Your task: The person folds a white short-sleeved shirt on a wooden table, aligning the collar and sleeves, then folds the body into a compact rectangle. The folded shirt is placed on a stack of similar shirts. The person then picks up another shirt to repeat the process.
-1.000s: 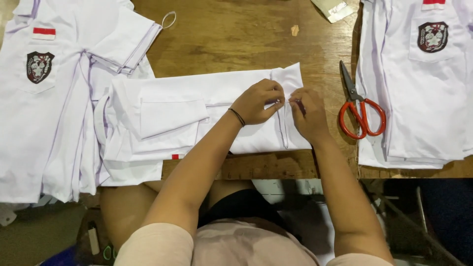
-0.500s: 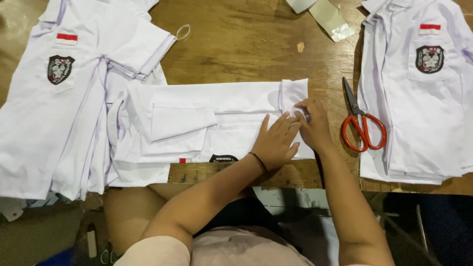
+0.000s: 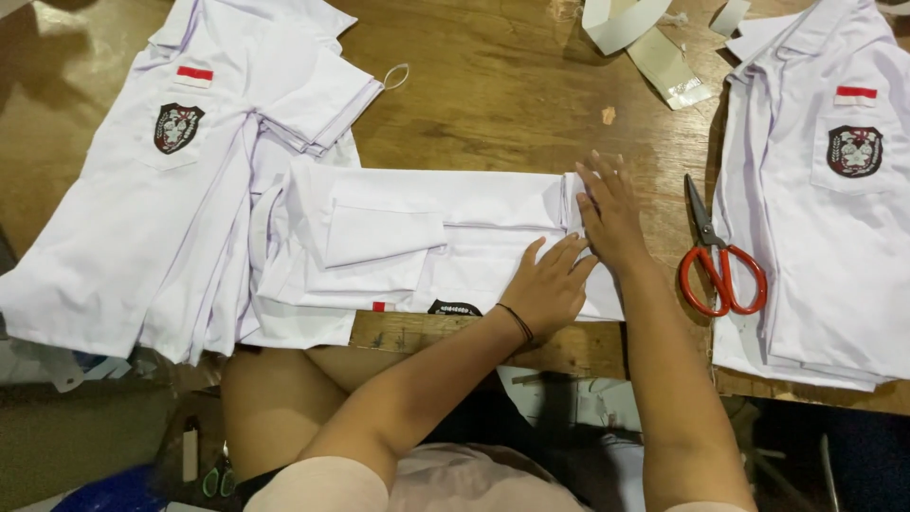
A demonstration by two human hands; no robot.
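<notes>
Palms down: I keep my left hand point(image 3: 548, 289) and right hand point(image 3: 609, 216) flat, fingers spread, gripping nothing, pinning the folded shirt point(image 3: 427, 237) mid-table point(image 3: 493, 95) so its fold holds; scissors point(image 3: 718, 261) wait beside.

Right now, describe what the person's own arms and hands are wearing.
Both forearms are bare. The left hand has a thin dark band at its wrist; the right hand shows no ring, watch or glove. Short pale pink sleeves cover the upper arms at the frame's bottom edge.

Worn wooden worktable point(image 3: 493, 104) filled the view; dim floor point(image 3: 57, 446) lay below its near edge.
</notes>
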